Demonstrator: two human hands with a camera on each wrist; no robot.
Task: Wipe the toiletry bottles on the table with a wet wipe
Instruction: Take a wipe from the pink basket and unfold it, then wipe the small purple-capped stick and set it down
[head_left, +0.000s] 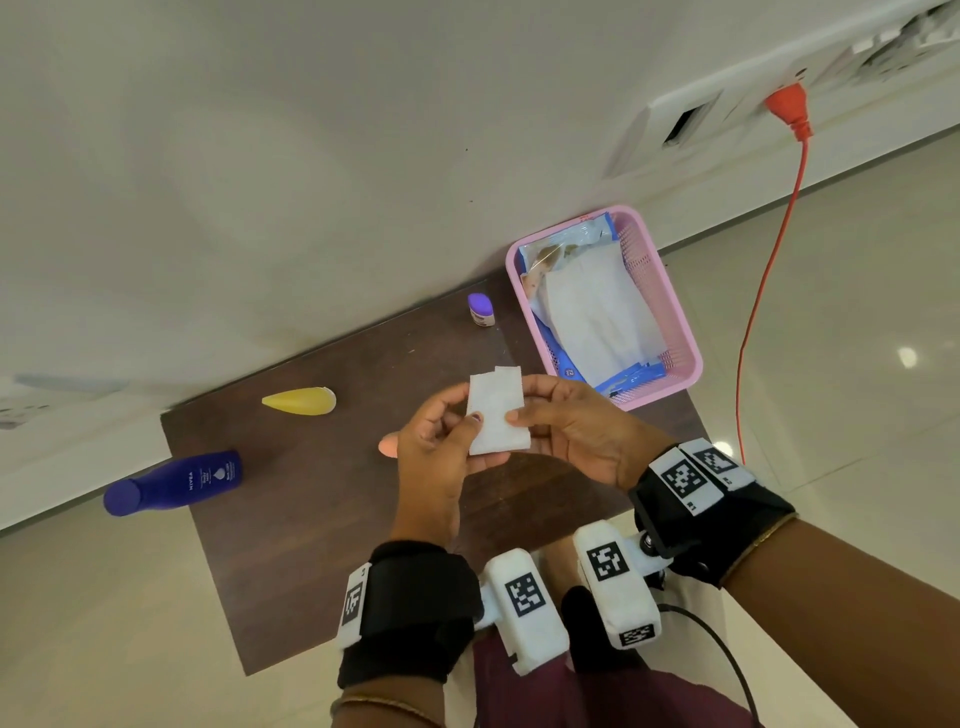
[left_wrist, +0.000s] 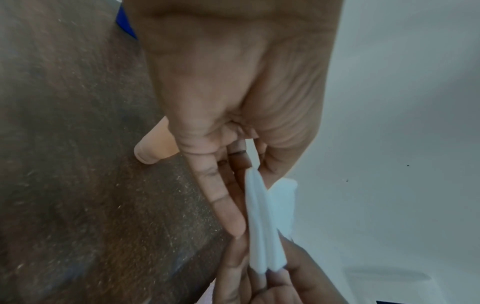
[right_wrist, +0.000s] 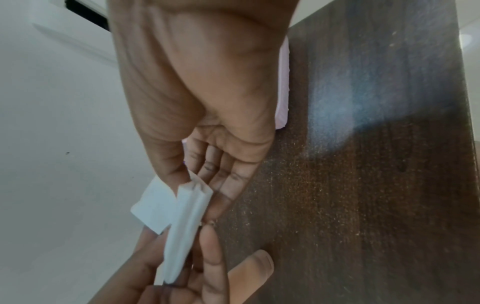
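stage: early, wipe prep | left hand (head_left: 436, 441) + right hand (head_left: 566, 431) both pinch folded wet wipe (head_left: 496, 410) above desk (head_left: 311, 519) | bottles — blue (head_left: 174, 483), yellow (head_left: 300, 401), small purple-capped (head_left: 480, 310) — lie apart on the desk, none looks wiped yet

Both forearms reach forward side by side, each wrist wrapped in a black strap carrying a white camera block. The left hand (head_left: 441, 441) and right hand (head_left: 571, 431) meet in front of the body, palms turned toward each other. Each hand's thumb presses against its extended fingers in a pinching grip on a folded wet wipe (head_left: 496, 410).
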